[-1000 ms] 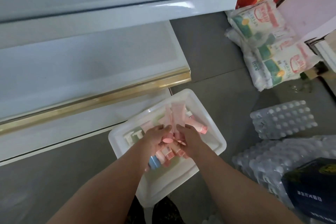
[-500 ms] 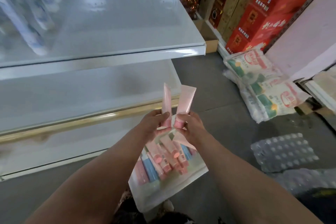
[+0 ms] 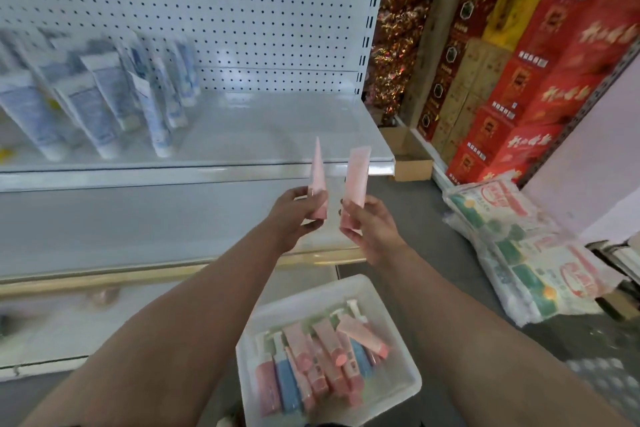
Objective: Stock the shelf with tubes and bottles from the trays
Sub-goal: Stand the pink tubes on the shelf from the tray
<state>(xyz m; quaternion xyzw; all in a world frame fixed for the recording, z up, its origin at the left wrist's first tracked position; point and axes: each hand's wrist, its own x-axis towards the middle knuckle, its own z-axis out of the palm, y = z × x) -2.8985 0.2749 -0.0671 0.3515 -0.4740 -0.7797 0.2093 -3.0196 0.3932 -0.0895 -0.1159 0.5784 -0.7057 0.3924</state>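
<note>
Left grip (image 3: 300, 210): I'm pinching one pink tube (image 3: 318, 177), upright.
Right grip (image 3: 367, 222): I'm clutching another tube (image 3: 357, 180).
Ahead of both: shelf (image 3: 277, 135).

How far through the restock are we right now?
Done: blue-and-white tubes already stand at the left of the shelf. In hand: the left hand and right hand each grip one pink tube, cap down, not yet placed. Left: the white tray still holds many pink and blue tubes and pump bottles.
</note>
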